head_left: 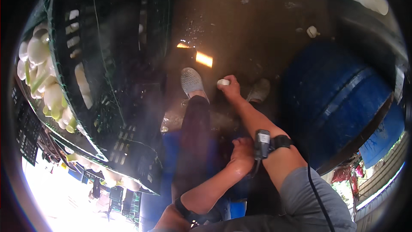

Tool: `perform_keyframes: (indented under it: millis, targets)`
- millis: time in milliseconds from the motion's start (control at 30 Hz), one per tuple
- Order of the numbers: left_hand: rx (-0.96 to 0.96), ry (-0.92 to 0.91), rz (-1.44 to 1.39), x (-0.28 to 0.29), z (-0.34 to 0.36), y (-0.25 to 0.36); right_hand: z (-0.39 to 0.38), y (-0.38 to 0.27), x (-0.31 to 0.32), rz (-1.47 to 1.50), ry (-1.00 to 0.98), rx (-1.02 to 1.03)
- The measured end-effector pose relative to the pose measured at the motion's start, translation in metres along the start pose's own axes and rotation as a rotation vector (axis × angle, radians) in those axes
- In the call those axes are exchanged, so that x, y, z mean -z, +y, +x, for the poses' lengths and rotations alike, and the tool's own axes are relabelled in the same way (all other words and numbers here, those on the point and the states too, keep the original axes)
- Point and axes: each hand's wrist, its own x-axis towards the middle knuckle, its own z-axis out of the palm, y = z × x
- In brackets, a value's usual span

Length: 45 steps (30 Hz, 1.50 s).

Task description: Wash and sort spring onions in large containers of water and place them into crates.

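Observation:
Between my feet, my right hand reaches low over the wet brown floor. Its fingers are closed round a small white piece whose kind I cannot make out. My left hand is bent near my right forearm, close to my legs, and its fingers are mostly hidden in shadow. Whether it holds anything does not show. To the left stands a dark slatted plastic crate. Beside it, along the left rim, lie several pale white vegetables with light green stems.
A big blue barrel lies at the right. A white scrap rests on the wet floor at the far right. My light shoe is next to the crate. A black cable runs along my right sleeve.

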Motion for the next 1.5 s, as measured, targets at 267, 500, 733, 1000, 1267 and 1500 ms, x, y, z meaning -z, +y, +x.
perform_keyframes:
  millis: [267, 500, 733, 1000, 1267, 1500]
  targets:
    - [-0.274, 0.282, -0.231, 0.069, -0.007, -0.008, -0.049, -0.128, 0.117, 0.853, -0.740, -0.112]
    - [-0.241, 0.209, -0.274, 0.100, -0.001, -0.002, -0.036, -0.158, 0.183, 1.050, -0.767, -0.078]
    - [-0.298, 0.276, -0.353, 0.107, 0.004, -0.001, 0.007, -0.149, 0.221, 1.205, -0.450, -0.139]
    - [-0.205, 0.273, -0.486, 0.105, 0.012, -0.004, 0.134, -0.083, 0.336, 0.388, 0.721, 0.041]
    - [-0.149, 0.262, -0.509, 0.101, 0.006, -0.014, 0.173, -0.094, 0.305, -0.099, 0.482, -0.127]
    - [-0.034, 0.565, -1.450, 0.107, 0.020, -0.018, 0.079, -0.110, 0.229, 1.068, -0.170, 0.126]
